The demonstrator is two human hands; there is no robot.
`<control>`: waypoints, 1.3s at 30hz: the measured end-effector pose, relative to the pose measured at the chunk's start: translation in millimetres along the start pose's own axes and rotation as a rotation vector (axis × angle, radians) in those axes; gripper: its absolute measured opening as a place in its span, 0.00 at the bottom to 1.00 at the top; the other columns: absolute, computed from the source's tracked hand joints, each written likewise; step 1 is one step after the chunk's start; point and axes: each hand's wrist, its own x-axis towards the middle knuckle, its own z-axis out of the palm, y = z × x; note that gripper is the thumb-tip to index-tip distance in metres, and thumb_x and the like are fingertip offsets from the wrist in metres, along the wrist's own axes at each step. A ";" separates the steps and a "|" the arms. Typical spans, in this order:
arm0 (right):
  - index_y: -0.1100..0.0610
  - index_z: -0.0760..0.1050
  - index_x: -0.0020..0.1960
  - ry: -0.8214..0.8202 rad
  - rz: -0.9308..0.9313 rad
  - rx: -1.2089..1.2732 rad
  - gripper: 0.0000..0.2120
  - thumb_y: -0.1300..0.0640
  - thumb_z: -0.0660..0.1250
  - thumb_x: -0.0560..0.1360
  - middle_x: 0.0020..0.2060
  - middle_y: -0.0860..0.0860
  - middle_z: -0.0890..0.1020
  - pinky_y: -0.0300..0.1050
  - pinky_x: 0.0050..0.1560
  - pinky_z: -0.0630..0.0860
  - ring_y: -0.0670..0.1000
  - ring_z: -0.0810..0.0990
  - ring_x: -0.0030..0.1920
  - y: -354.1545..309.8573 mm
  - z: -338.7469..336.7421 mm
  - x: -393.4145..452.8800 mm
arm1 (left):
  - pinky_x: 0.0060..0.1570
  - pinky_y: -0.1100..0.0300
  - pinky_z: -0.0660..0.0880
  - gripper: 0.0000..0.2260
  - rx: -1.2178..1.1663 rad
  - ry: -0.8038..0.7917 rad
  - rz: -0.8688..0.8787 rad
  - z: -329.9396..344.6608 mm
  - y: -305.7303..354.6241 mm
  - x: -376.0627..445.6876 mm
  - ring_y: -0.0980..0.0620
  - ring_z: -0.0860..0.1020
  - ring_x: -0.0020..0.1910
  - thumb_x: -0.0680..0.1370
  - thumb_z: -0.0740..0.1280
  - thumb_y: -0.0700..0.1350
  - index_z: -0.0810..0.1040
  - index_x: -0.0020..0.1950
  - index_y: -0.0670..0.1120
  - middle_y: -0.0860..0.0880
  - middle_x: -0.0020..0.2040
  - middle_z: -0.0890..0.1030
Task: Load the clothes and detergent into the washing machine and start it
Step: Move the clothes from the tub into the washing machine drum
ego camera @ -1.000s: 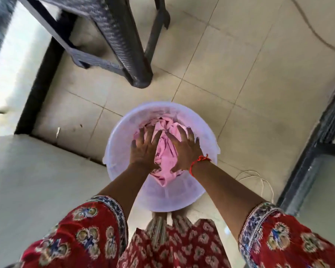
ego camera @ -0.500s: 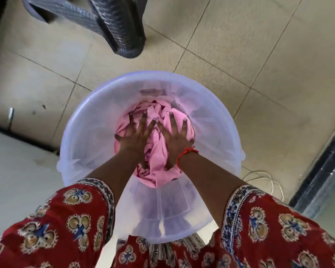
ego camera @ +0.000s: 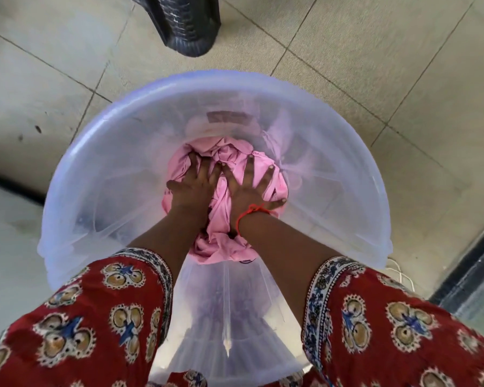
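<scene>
While I lean over the large translucent lilac plastic bucket point(ego camera: 76, 174), both of my hands are down at its bottom, resting on the crumpled pink cloth point(ego camera: 227, 247) bunched there. My left hand point(ego camera: 192, 184) lies palm down on the left part of the cloth, its fingertips sunk into the folds at the far side, so I cannot tell whether they are curling around any fabric. My right hand point(ego camera: 249, 188) lies just beside it, fingers spread wide and straight across the pink cloth, thumb stretched out to the right; it presses flat and grips nothing. A ridge of cloth rises between the two hands and runs back toward me, ending in a rumpled flap below my wrists. A thin red thread bracelet point(ego camera: 252, 212) is tied around my right wrist.

The cloth fills only the narrow base of the bucket, and the pale walls rise wide around it, with faint moulded ribs showing through. A small reddish label point(ego camera: 228, 117) shows on the far inner wall. My short red sleeves with the gold-and-blue floral print point(ego camera: 95, 325) frame the near edge of the view on both sides.

The bucket stands on a floor of beige square tiles point(ego camera: 347, 51). Beyond its far rim, the dark woven-textured leg of a plastic chair point(ego camera: 185, 23) comes down to the tiles. At the right edge a dark strip point(ego camera: 470, 266) runs diagonally, with a white cord point(ego camera: 400, 275) lying near it.
</scene>
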 end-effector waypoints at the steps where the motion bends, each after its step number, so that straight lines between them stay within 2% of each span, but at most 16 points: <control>1: 0.28 0.40 0.72 0.002 0.009 -0.013 0.35 0.53 0.59 0.81 0.76 0.46 0.31 0.87 0.53 0.46 0.67 0.28 0.73 -2.2 1.9 1.6 | 0.52 0.38 0.76 0.46 -0.003 0.023 -0.007 0.1 0.8 0.4 0.38 0.50 0.78 0.72 0.73 0.49 0.44 0.78 0.51 0.43 0.79 0.51; 3: 0.30 0.39 0.73 0.003 0.015 -0.051 0.40 0.59 0.61 0.80 0.76 0.48 0.33 0.87 0.53 0.47 0.67 0.30 0.73 -4.2 4.0 1.8 | 0.48 0.40 0.78 0.50 0.022 0.023 -0.018 -1.0 0.7 0.3 0.38 0.54 0.77 0.66 0.76 0.50 0.47 0.78 0.49 0.43 0.76 0.57; 5: 0.32 0.40 0.74 0.005 0.014 -0.072 0.41 0.62 0.61 0.79 0.77 0.51 0.37 0.86 0.54 0.49 0.67 0.35 0.75 -4.6 4.7 -0.3 | 0.48 0.41 0.78 0.53 0.036 0.011 0.002 0.5 -0.8 1.4 0.38 0.54 0.77 0.62 0.78 0.53 0.47 0.77 0.49 0.43 0.75 0.58; 8: 0.34 0.42 0.75 0.024 0.006 -0.060 0.40 0.63 0.61 0.79 0.77 0.53 0.42 0.86 0.54 0.53 0.68 0.42 0.75 -5.9 3.8 -2.3 | 0.48 0.43 0.78 0.53 0.022 0.038 0.028 2.9 -3.7 3.6 0.38 0.54 0.77 0.63 0.78 0.57 0.48 0.77 0.49 0.42 0.75 0.57; 12: 0.34 0.49 0.74 0.030 0.008 -0.012 0.33 0.62 0.58 0.80 0.76 0.55 0.46 0.87 0.53 0.55 0.69 0.47 0.74 -6.1 4.0 1.2 | 0.46 0.46 0.78 0.50 -0.042 0.060 0.061 3.4 -6.3 3.8 0.39 0.59 0.75 0.61 0.79 0.57 0.52 0.73 0.49 0.43 0.72 0.62; 15: 0.34 0.52 0.73 0.038 -0.003 -0.001 0.30 0.59 0.58 0.80 0.75 0.55 0.48 0.87 0.53 0.55 0.69 0.51 0.73 -4.9 3.1 1.8 | 0.44 0.47 0.78 0.44 -0.096 0.035 0.093 3.2 -6.7 7.1 0.40 0.62 0.72 0.62 0.79 0.51 0.59 0.72 0.48 0.44 0.68 0.66; 17: 0.35 0.54 0.74 0.020 -0.035 0.001 0.26 0.56 0.56 0.81 0.75 0.55 0.51 0.85 0.56 0.58 0.68 0.53 0.73 -0.4 2.0 4.9 | 0.42 0.48 0.79 0.37 -0.156 0.052 0.108 2.3 -7.3 10.3 0.40 0.66 0.67 0.62 0.78 0.49 0.67 0.67 0.47 0.44 0.63 0.71; 21: 0.37 0.60 0.72 0.030 -0.150 0.069 0.23 0.50 0.55 0.78 0.72 0.56 0.61 0.71 0.63 0.67 0.66 0.64 0.69 13.3 -12.2 -6.1 | 0.43 0.46 0.79 0.20 -0.262 0.053 0.126 -18.2 -4.8 -0.7 0.39 0.70 0.62 0.66 0.74 0.47 0.77 0.56 0.45 0.44 0.56 0.77; 25: 0.37 0.61 0.72 0.097 -0.193 0.063 0.28 0.55 0.59 0.75 0.68 0.58 0.66 0.61 0.61 0.72 0.65 0.68 0.66 21.3 -37.3 -53.8 | 0.44 0.41 0.80 0.20 -0.242 0.029 0.104 -55.2 -0.7 -43.2 0.41 0.70 0.63 0.67 0.75 0.48 0.78 0.56 0.46 0.45 0.56 0.77; 29: 0.41 0.64 0.72 0.154 -0.254 0.059 0.29 0.57 0.61 0.73 0.65 0.60 0.68 0.55 0.62 0.70 0.65 0.71 0.63 23.3 -83.2 -122.6 | 0.44 0.41 0.80 0.19 -0.240 0.052 0.118 -103.5 -9.2 -101.5 0.41 0.70 0.62 0.67 0.74 0.50 0.77 0.56 0.47 0.45 0.56 0.76; 32: 0.45 0.67 0.71 0.219 -0.290 0.031 0.25 0.57 0.61 0.74 0.64 0.61 0.69 0.54 0.62 0.69 0.65 0.72 0.62 18.7 -132.1 -186.2 | 0.43 0.42 0.80 0.22 -0.278 0.085 0.103 -152.7 -20.8 -157.6 0.43 0.69 0.63 0.67 0.75 0.50 0.75 0.59 0.48 0.46 0.57 0.74; 36: 0.45 0.69 0.69 0.265 -0.318 0.041 0.23 0.57 0.61 0.75 0.66 0.61 0.68 0.54 0.64 0.69 0.66 0.71 0.63 6.1 -191.9 -266.1 | 0.41 0.44 0.79 0.25 -0.286 0.151 0.069 -223.5 -39.1 -236.1 0.44 0.68 0.63 0.66 0.77 0.51 0.74 0.60 0.49 0.47 0.58 0.74; 39: 0.45 0.69 0.69 0.321 -0.342 0.032 0.21 0.55 0.60 0.76 0.66 0.61 0.68 0.54 0.62 0.71 0.66 0.72 0.62 -5.1 -240.8 -330.7 | 0.46 0.43 0.79 0.24 -0.321 0.182 0.061 -279.8 -53.3 -299.7 0.43 0.68 0.65 0.68 0.75 0.49 0.74 0.61 0.48 0.46 0.60 0.73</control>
